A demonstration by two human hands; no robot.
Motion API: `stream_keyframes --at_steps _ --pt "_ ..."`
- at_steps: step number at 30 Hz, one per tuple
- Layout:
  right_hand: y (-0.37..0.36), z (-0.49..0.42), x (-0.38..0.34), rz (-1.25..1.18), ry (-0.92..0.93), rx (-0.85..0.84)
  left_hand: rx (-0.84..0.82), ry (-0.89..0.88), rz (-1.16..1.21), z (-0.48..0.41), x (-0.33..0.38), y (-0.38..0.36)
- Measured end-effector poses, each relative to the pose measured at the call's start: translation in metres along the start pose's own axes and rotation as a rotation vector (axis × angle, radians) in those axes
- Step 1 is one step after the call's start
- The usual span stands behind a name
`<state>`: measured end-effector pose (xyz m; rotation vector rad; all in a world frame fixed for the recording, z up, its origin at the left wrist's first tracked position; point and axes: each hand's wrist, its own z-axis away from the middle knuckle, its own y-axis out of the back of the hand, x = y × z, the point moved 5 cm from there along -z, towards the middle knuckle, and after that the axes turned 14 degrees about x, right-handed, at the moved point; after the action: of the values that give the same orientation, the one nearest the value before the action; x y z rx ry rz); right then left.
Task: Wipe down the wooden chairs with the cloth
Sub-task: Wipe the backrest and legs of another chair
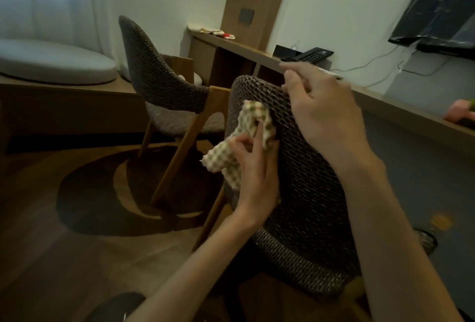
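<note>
Pressing against the dark woven backrest of the near chair, the crumpled cream cloth with green-brown checks sits bunched in the curled fingers of the left hand; the right hand grips the backrest's top edge.

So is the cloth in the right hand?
No, the left hand grips the cloth against the chair, and the right hand holds the chair's top edge.

L hand grips checked cloth, pressed on chair back; R hand, up-right of it, holds top edge.
</note>
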<state>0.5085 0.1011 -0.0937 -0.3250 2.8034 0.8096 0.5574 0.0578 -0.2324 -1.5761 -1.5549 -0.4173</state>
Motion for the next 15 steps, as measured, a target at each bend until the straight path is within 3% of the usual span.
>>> stream_keyframes --at_steps 2,5,8,9,11,15 --pt "0.015 0.011 0.008 -0.054 0.023 0.097 -0.061 -0.115 -0.071 0.022 0.006 -0.004" --pt "0.036 0.06 0.038 0.106 0.109 0.221 -0.135 -0.163 -0.097 0.023 0.005 -0.003" --pt "0.048 0.106 0.077 -0.002 0.045 0.291 0.026 0.038 -0.068 -0.003 -0.003 -0.002" --pt "0.049 0.113 0.087 -0.03 0.03 0.288 0.08 0.028 -0.086 -0.005 -0.001 -0.005" --pt "0.05 0.115 0.1 -0.106 0.023 0.242 0.104 -0.13 -0.21 0.01 0.008 -0.013" --pt "0.054 0.109 0.115 -0.407 -0.106 0.111 -0.004 -0.552 -0.399 0.067 0.012 -0.024"
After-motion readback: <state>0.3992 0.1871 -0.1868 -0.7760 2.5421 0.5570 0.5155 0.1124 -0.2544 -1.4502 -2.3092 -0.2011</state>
